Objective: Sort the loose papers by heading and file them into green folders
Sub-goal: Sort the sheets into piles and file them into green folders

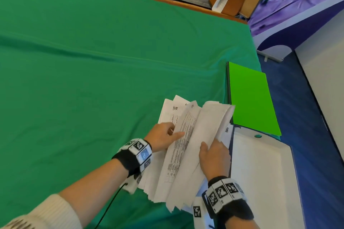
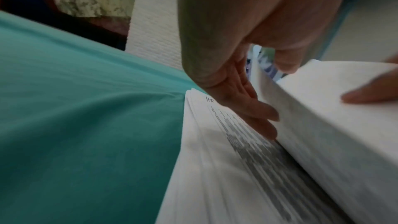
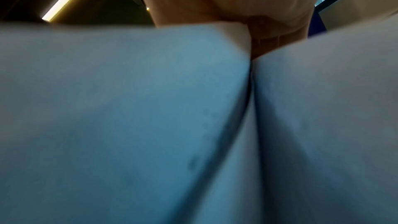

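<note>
A thick stack of loose papers (image 1: 178, 156) lies on the green-covered table (image 1: 83, 80), near its right edge. The right hand (image 1: 214, 156) grips a lifted bundle of sheets, thumb on top and fingers curled beneath. The left hand (image 1: 163, 136) rests with straight fingers (image 2: 256, 113) on the page marked "HR" below. A green folder (image 1: 251, 98) lies just right of the papers, farther away.

In the right wrist view blurred papers (image 3: 129, 125) fill nearly the whole picture and hide the right hand's (image 3: 254, 23) fingers. The head view's print (image 1: 183, 147) is too small to read. Lifted sheets (image 1: 208, 128) cover one corner of the folder (image 1: 251, 96).
</note>
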Demonstrator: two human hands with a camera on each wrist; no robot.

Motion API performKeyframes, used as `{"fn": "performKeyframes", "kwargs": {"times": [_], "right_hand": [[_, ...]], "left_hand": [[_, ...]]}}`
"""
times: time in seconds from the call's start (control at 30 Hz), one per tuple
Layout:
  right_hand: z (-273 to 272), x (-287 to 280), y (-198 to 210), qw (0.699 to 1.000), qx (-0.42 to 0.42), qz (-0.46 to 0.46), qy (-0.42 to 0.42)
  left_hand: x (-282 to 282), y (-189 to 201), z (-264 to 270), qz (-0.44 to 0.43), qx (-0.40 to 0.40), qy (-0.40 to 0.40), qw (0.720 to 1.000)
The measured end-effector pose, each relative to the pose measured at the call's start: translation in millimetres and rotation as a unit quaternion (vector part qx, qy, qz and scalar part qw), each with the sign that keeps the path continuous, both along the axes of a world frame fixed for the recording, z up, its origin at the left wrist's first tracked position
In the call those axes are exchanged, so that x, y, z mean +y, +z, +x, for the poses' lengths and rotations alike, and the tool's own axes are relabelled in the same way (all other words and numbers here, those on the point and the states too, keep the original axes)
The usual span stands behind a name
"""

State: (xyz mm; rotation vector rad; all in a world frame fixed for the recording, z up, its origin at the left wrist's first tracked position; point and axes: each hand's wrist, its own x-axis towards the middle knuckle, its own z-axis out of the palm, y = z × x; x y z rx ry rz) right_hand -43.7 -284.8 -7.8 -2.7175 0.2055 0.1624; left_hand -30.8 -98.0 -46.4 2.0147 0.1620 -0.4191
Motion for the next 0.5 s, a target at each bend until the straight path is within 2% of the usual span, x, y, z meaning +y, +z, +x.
{"fn": "performKeyframes", "kwargs": {"times": [0.13,0.2,0.33,0.43,0.5], "right_hand": [[-4.8,6.8,8.9,0.996,-0.049,0.07,-0.009],[-3.8,8.2,10.7,0.995,-0.063,0.069,0.018],[4.1,10.8,7.1,0.997,-0.023,0.006,0.07],[7.2,14.6,5.9,0.996,-0.023,0.059,0.061],[10.8,17.6,5.9,0.998,-0.012,0.045,0.044]], "left_hand": [[-0.5,-17.2,-15.8,-0.008,0.008,0.01,1.0],[-2.9,-15.6,-17.0,-0.021,-0.006,0.017,1.0],[-19.4,0.9,-15.5,-0.04,-0.056,-0.006,0.998],[-32.9,9.0,-12.8,-0.003,-0.068,-0.046,0.997],[-36.6,7.0,-11.9,0.001,-0.055,-0.078,0.995]]}}
